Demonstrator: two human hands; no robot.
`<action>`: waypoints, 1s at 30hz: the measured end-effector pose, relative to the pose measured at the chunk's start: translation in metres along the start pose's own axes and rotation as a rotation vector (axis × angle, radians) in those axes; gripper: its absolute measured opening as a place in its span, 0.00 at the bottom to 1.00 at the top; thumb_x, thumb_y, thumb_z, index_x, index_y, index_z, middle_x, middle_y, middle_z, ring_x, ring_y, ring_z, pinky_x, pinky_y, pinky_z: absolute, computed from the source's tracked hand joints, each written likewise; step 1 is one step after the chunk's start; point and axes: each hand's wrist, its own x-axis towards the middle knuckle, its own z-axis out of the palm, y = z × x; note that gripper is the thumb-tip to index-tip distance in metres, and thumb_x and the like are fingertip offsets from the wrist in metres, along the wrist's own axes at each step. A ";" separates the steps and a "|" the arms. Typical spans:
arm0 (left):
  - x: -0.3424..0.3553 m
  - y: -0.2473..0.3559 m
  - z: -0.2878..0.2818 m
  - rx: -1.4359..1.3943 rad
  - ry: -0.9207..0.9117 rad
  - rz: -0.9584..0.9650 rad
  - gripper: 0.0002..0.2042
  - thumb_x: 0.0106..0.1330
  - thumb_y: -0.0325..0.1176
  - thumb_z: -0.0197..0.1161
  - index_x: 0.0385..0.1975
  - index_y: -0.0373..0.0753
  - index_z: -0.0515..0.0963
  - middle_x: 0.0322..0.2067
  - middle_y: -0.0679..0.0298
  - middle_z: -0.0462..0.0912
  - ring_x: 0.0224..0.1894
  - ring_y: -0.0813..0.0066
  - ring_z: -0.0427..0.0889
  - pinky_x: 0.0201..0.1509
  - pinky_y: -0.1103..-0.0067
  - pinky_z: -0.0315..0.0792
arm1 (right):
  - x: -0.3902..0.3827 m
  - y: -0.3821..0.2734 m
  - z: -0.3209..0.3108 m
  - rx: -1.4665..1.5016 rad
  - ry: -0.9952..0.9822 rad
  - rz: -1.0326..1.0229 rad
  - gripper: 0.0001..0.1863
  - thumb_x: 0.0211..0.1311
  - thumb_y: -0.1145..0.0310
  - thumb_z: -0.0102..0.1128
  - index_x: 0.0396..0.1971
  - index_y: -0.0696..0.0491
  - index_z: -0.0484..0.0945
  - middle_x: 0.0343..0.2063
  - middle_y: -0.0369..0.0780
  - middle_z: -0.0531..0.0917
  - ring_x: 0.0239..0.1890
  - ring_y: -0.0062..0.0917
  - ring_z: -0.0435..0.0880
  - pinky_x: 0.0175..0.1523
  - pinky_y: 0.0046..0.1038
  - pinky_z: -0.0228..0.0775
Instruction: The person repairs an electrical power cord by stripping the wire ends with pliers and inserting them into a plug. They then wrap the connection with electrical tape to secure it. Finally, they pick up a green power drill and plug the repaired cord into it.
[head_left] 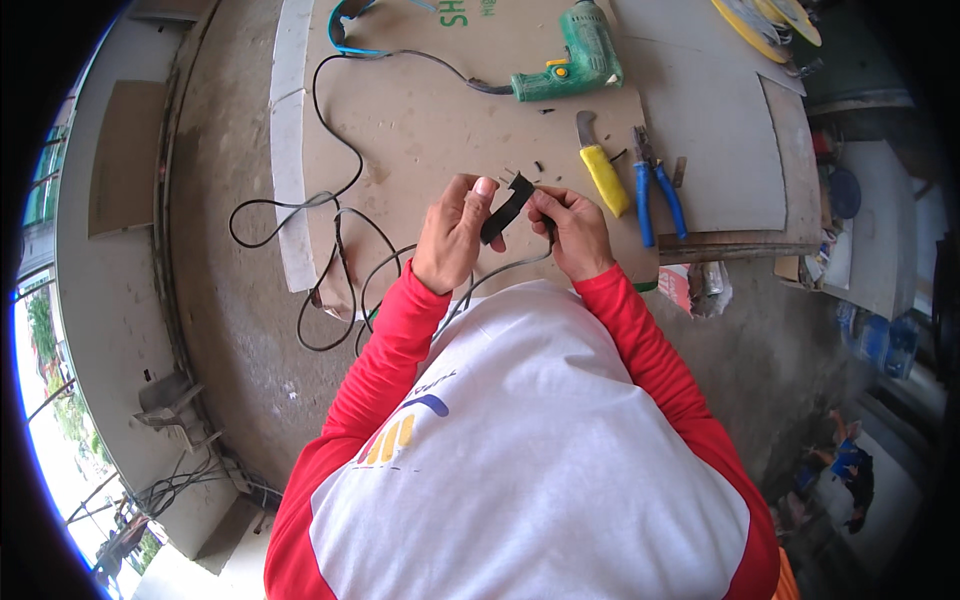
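My left hand (455, 225) holds a dark black strip, perhaps tape (507, 208), between thumb and fingers. Beside it, my right hand (575, 230) pinches a thin black cable (520, 262) near the strip's upper end, where fine wire ends seem to stick out. Small dark scraps lie just beyond my hands on the brown board (410, 130). To the right lie a yellow-handled hooked knife (603, 178) and blue-handled pliers (643, 195). Loops of cable spread over the board's left side and hang past its near edge.
A green drill (570, 70) with a cord lies at the back, near a blue-and-black looped object (342, 30). Yellow spools (760, 25) sit back right. A grey ledge (130, 300) runs along the left. Blue bottles (880, 340) and a small, unclear blue-clad shape (850, 470) are low right.
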 end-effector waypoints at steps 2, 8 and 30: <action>0.001 -0.003 0.003 0.171 0.006 -0.089 0.28 0.77 0.53 0.44 0.49 0.29 0.74 0.15 0.64 0.78 0.18 0.75 0.80 0.28 0.77 0.72 | -0.003 0.002 -0.002 -0.001 -0.047 0.040 0.10 0.65 0.71 0.64 0.42 0.61 0.82 0.29 0.35 0.84 0.29 0.14 0.81 0.35 0.16 0.74; 0.016 -0.025 -0.003 0.281 -0.153 -0.096 0.22 0.75 0.46 0.51 0.49 0.29 0.77 0.19 0.60 0.83 0.22 0.75 0.83 0.30 0.77 0.76 | -0.005 -0.004 -0.004 -0.136 -0.164 0.081 0.12 0.66 0.71 0.63 0.45 0.62 0.82 0.31 0.36 0.84 0.31 0.14 0.81 0.38 0.16 0.74; 0.027 -0.030 -0.004 0.183 -0.090 -0.057 0.16 0.70 0.41 0.60 0.38 0.31 0.81 0.16 0.71 0.74 0.20 0.86 0.69 0.24 0.83 0.64 | -0.004 -0.007 0.005 -0.074 -0.160 0.061 0.11 0.64 0.69 0.68 0.40 0.59 0.81 0.29 0.35 0.84 0.31 0.14 0.79 0.35 0.16 0.71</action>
